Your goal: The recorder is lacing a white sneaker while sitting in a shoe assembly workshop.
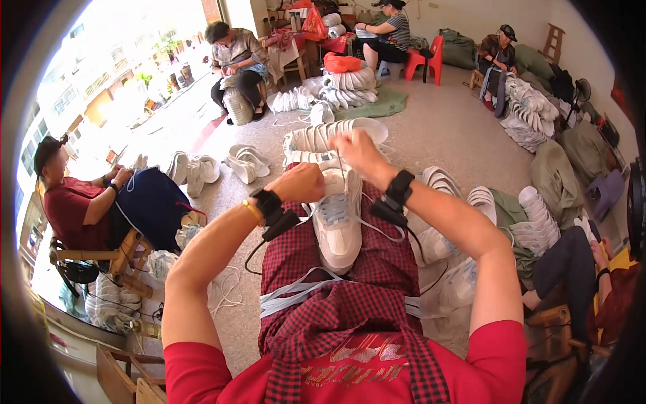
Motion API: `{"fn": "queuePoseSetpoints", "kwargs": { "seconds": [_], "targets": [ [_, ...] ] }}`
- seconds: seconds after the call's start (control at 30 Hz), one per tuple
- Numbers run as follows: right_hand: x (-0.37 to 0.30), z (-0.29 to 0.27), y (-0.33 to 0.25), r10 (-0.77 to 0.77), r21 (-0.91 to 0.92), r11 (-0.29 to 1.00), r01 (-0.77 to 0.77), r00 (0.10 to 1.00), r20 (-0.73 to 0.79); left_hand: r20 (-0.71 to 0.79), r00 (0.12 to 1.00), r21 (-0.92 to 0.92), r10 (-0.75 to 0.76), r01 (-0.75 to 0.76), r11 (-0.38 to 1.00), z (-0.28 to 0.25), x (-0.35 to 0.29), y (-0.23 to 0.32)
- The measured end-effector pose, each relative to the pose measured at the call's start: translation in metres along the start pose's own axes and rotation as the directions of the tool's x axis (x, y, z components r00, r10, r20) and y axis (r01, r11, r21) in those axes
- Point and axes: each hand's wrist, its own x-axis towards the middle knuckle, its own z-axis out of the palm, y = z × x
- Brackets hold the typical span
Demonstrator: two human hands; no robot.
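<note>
A white sneaker with pale blue-grey lacing rests on my lap, toe toward me, over a red-and-black checked apron. My left hand is closed at the left side of its opening; the fingertips are hidden. Above the opening, my right hand is closed in a pinch on a thin strand, apparently a shoelace, stretched down to the shoe. Loose lace hangs on both sides. A bundle of pale blue-grey laces lies across my thighs.
Rows of white shoes lie just beyond my knees. More shoes stand on the floor at left and right. Several people sit around working, one on a wooden chair at left. A red plastic chair stands far back.
</note>
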Motion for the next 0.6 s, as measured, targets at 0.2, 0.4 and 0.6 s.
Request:
{"fn": "queuePoseSetpoints", "kwargs": {
  "seconds": [0.2,0.4,0.6],
  "targets": [
    [0.014,-0.037,-0.086,-0.119,0.644,0.763,0.046,0.990,0.070,-0.452,0.868,-0.777,-0.207,-0.269,0.569,-0.071,-0.038,0.054],
    [0.002,-0.044,-0.109,-0.223,0.348,0.925,0.152,0.960,0.171,-0.325,0.940,-0.895,-0.109,-0.268,0.358,-0.054,-0.025,0.050],
    [-0.039,-0.034,-0.076,-0.267,0.081,0.958,0.274,0.959,-0.089,-0.371,0.873,-0.908,-0.317,-0.268,0.323,-0.045,-0.027,0.034]
  ]
}}
